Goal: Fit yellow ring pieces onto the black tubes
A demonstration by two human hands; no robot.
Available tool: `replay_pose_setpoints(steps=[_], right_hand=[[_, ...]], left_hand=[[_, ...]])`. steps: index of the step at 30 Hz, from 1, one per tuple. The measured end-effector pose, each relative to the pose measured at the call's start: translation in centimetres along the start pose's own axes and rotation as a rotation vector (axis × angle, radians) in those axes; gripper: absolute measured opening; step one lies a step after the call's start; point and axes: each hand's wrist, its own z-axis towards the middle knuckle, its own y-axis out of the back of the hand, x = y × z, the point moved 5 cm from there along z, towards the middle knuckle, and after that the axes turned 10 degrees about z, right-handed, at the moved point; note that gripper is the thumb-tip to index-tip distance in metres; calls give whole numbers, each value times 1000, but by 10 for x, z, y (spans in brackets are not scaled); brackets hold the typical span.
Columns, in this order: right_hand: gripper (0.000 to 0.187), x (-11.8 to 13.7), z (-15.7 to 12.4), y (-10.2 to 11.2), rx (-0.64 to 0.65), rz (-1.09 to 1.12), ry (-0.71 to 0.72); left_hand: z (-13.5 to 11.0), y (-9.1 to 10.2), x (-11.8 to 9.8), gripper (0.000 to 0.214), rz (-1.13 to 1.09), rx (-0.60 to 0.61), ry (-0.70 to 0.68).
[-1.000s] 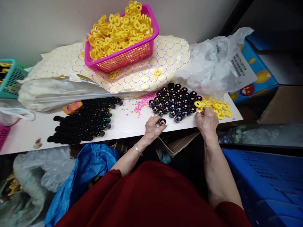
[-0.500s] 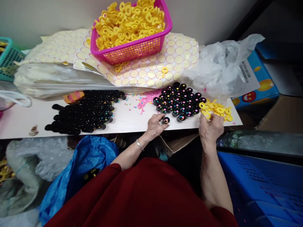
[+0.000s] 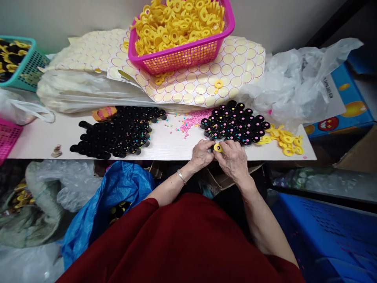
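My left hand [image 3: 201, 154] and my right hand [image 3: 234, 158] meet at the front edge of the white board [image 3: 165, 147]. Both pinch one small piece between them: a yellow ring [image 3: 218, 147] sits on top, pressed by my right fingers. My left fingers wrap the black cup under it, which is mostly hidden. Just behind stands a cluster of upright black cups with coloured beads [image 3: 235, 124]. Loose yellow rings [image 3: 287, 139] lie to its right. A pile of black cups lying on their sides [image 3: 118, 133] is to the left.
A pink basket of yellow rings [image 3: 182, 29] sits on sticker sheets [image 3: 235, 74] at the back. Pink beads [image 3: 193, 120] are scattered mid-board. A clear plastic bag [image 3: 294, 86] lies right, a teal basket [image 3: 20, 61] far left, a blue bag [image 3: 114, 196] and blue crate [image 3: 330, 236] below.
My right hand picked a yellow ring from the loose pile and carried it left onto the black cup in my left hand. The camera view shifted slightly left.
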Motion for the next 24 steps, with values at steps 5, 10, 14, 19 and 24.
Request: replay_pose_setpoints(steps=[5, 10, 14, 19, 24], right_hand=[[26, 3, 2, 0, 21, -34, 23], [26, 4, 3, -1, 28, 25, 20], [30, 0, 1, -4, -8, 109, -38], [39, -4, -18, -9, -189, 340, -165], [46, -16, -55, -27, -412, 790, -633]], left_hand=[[2, 4, 0, 26, -83, 13, 7], [5, 15, 4, 24, -444, 32, 113], [6, 11, -3, 19, -550, 56, 163], [7, 8, -9, 18, -539, 17, 192], [3, 12, -11, 17, -562, 30, 255]])
